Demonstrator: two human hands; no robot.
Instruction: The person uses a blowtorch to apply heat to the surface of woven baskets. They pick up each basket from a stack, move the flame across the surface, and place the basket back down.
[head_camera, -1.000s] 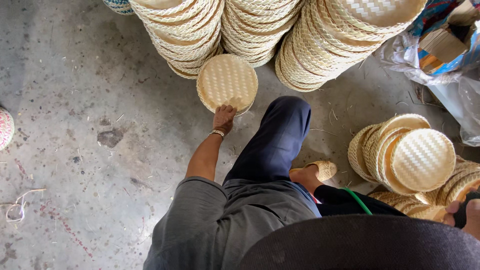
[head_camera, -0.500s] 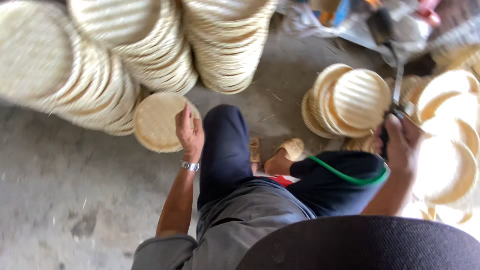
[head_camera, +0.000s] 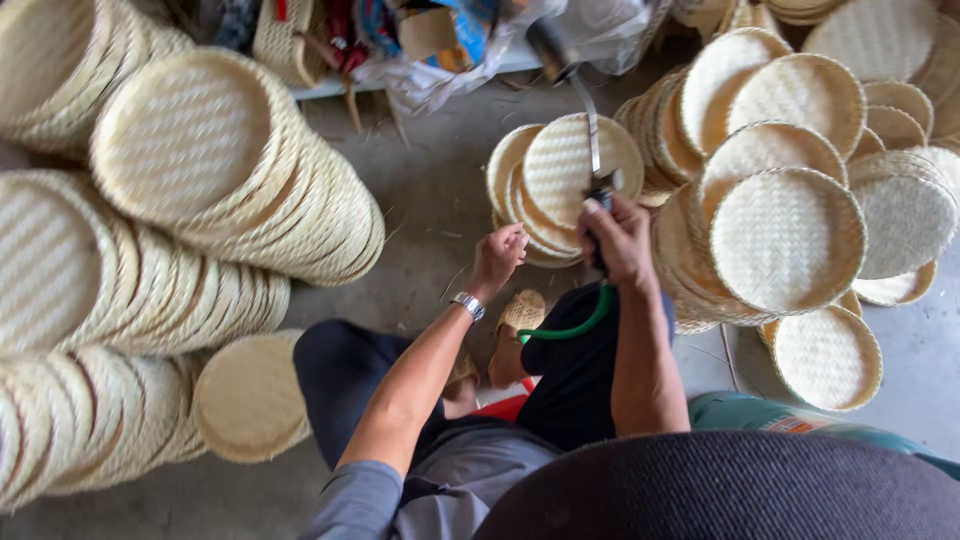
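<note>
Grey concrete floor (head_camera: 430, 215) ran between heaps of round woven bamboo trays, with stray splinters of cane lying on it. On the person's left, long leaning stacks of trays (head_camera: 190, 190) lay on their sides; to the right, a looser heap (head_camera: 790, 190) stood propped on edge, faces toward the camera.

The right hand (head_camera: 622, 240) was closed around the dark handle of a torch-like tool (head_camera: 592, 150) — a thin metal stem rising to a dark head near the back, a green hose (head_camera: 575, 325) looping from the grip down across the lap. The left hand (head_camera: 497, 258), a watch at its wrist, hung half-curled and empty just beside a small stack of trays (head_camera: 560, 185) standing near the sandalled foot; it touched none of them.

I judged the main risk to be the tool's head, which sat close to dry woven cane and to plastic: if it gave heat, either could scorch or catch. The hose across the leg could snag and jerk the aim, and the propped trays could slide if knocked.

Along the back edge sat a clear plastic bag (head_camera: 450, 60), crumpled, holding blue and orange packets whose labels were too blurred to tell. A teal container (head_camera: 800, 415) with a pale label strip lay by the right knee.
</note>
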